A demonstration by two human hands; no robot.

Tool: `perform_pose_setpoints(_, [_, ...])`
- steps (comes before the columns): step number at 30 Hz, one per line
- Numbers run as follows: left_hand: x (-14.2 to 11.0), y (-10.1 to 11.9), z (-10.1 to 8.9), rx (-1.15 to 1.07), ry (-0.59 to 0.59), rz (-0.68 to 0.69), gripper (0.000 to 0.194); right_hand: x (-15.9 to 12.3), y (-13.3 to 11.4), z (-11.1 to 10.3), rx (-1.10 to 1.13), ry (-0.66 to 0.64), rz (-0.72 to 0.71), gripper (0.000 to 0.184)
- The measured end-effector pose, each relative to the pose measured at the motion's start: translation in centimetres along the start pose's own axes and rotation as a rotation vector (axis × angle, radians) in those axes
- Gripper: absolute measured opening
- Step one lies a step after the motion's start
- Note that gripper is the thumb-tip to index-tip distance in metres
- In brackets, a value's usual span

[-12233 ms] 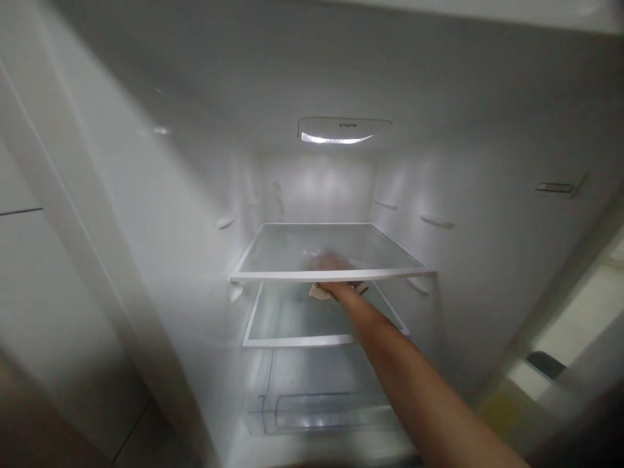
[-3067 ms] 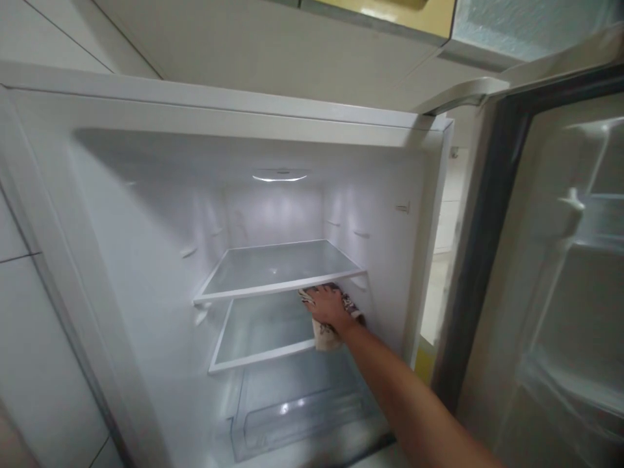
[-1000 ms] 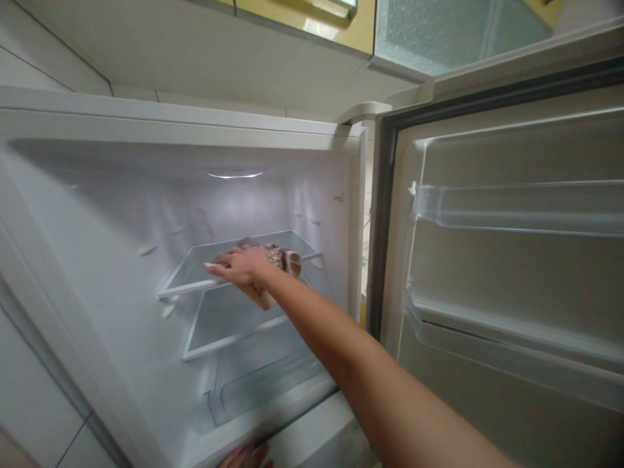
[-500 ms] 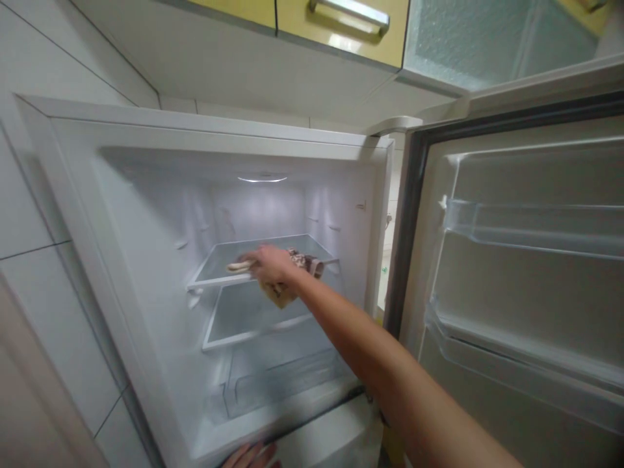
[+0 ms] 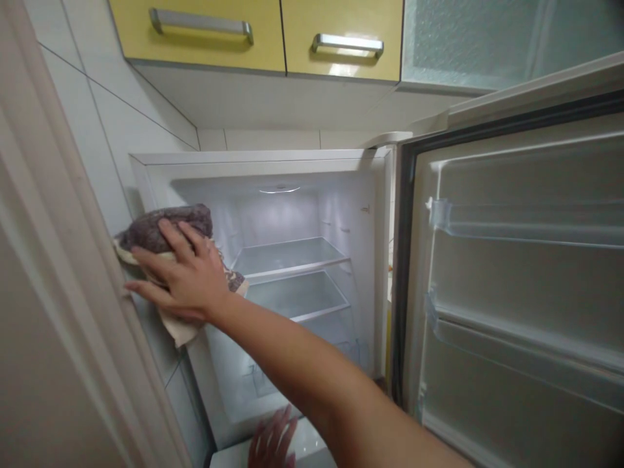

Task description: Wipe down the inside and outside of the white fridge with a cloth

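The cloth is showing dark purplish brown on top and cream along its edges, with a brown-and-cream pattern near its right corner. The cabinet doors are gleaming yellow under silver-grey handles. The fridge is showing white, a dark grey seal is lining its door, and wall tiles are showing white with dark joints.

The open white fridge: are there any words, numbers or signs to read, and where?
None can be read on the open white fridge or around it.
Curved white ceiling light: any mark is too small to read.
Purple-and-cream patterned cloth: no readable words.
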State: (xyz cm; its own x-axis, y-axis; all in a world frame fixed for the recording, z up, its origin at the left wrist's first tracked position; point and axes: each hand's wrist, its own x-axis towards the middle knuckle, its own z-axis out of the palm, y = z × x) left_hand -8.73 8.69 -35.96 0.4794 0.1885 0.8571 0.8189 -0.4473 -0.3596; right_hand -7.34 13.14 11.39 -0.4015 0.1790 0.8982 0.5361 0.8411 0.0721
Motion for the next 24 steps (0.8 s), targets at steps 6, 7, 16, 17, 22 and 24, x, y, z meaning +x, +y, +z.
perform_pose_setpoints(6, [9.1,-3.8,-8.1,0.094,0.437,-0.711,0.075,-13.2,0.1,5.6,0.029,-0.259,-0.149,0.043])
perform_pose_setpoints(7, [10.3,-4.8,-9.1,0.081,0.452,-0.734,0.084,-15.5,0.4,6.0,0.081,-0.303,-0.162,0.043])
perform_pose_setpoints(16, [13.1,-8.3,-6.5,0.132,-0.037,-0.649,0.109,-25.1,3.6,1.9,0.993,-0.374,0.448,0.059])
perform_pose_setpoints(17, [13.2,-8.5,-6.1,0.173,-0.028,-0.667,0.111,-26.8,3.6,0.7,1.021,-0.327,0.533,0.060])
perform_pose_setpoints(22, [15.6,-10.3,-6.6,0.230,0.080,-0.820,0.111,-42.5,4.4,-4.7,0.612,-0.487,0.674,0.052])
perform_pose_setpoints(24, [17.6,-11.1,-7.0,0.188,0.186,-0.881,0.112,-48.8,5.6,-5.6,0.425,-0.654,0.660,0.049])
